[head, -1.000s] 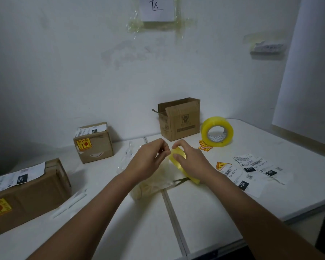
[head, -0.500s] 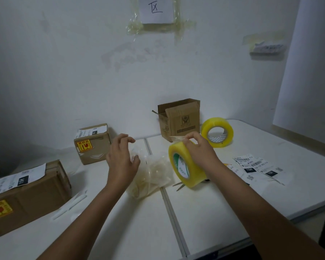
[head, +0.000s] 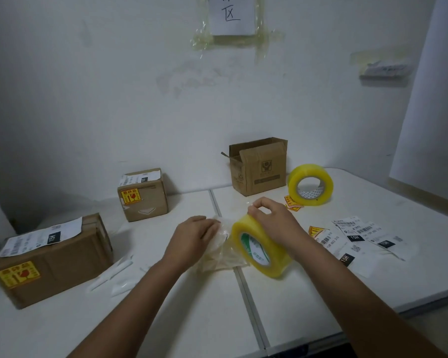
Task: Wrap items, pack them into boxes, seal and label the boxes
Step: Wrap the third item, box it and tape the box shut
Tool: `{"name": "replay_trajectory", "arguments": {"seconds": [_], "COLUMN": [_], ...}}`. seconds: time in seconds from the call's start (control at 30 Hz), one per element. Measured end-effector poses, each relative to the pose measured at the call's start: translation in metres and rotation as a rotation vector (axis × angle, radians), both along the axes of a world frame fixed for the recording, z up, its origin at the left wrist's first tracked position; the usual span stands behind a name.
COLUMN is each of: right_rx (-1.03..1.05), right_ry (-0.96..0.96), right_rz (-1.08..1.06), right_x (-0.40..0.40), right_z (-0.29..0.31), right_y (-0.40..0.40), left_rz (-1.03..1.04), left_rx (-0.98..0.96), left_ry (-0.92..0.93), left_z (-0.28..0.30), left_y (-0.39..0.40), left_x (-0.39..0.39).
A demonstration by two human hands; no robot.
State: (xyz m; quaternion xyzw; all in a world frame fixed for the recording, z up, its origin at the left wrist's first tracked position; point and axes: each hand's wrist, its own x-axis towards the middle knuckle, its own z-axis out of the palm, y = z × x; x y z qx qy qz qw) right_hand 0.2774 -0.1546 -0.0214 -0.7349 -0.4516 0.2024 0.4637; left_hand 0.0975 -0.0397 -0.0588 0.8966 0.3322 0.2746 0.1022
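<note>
Pinching at the top of the yellow tape roll [head: 260, 248], your right hand [head: 274, 223] holds thumb and forefinger together at what looks like the loose end of the tape, with the other fingers curled over the roll's rim, while the roll stands on edge on the white table [head: 308, 293]. Your left hand [head: 194, 236] lies with fingers fairly straight on the clear-wrapped item [head: 221, 251], which sits just left of the roll and touches it. As for progress, two sealed boxes already carry labels: the large one [head: 55, 259] at the near left and the small one [head: 142, 195] behind it. An open carton [head: 259, 166] stands at the back, so I judge this wrap still needs taping, then packing, sealing and labelling. Loose shipping labels [head: 357, 236] and a few yellow warning stickers [head: 292, 204] lie to your right, with a second tape roll [head: 311, 188] beside the carton. Half a second ago your left hand was lifted off the wrap with its fingers curled in the air; it has since come down onto it. The roll has stayed where it was under your right hand.
</note>
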Motion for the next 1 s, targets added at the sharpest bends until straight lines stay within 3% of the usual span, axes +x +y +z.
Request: {"name": "replay_trajectory", "arguments": {"seconds": [0.13,0.33,0.47,0.57,0.7,0.77,0.9,1.0], "right_rx": [-0.038,-0.051,-0.077,-0.108,-0.208,-0.272,-0.369,-0.385], "right_ry": [0.015,-0.054,-0.001,0.023,-0.046,-0.090,-0.183,-0.152], "right_rz": [0.068,0.087,0.181,0.228,0.291,0.302,0.306,0.268], "right_x": [0.003,0.008,0.010,0.002,-0.012,-0.013,-0.015,-0.013], "right_z": [0.005,0.030,0.056,0.060,0.057,0.057,0.052,0.048], "right_y": [-0.007,-0.024,-0.031,-0.025,-0.014,-0.012,-0.004,0.005], "left_rz": [-0.059,-0.012,-0.058,-0.059,-0.057,-0.062,-0.200,-0.164], "left_rx": [-0.208,-0.288,-0.240,-0.287,-0.176,-0.275,-0.793,-0.922], "left_ry": [0.073,0.032,0.224,0.181,0.281,0.220,-0.079,-0.309], "left_z": [0.012,0.016,0.018,0.017,0.008,0.007,0.022,0.030], "left_y": [-0.005,-0.002,0.001,-0.005,-0.034,-0.042,-0.046,-0.045], "left_x": [-0.006,-0.007,-0.008,-0.008,0.001,0.003,-0.004,-0.009]}}
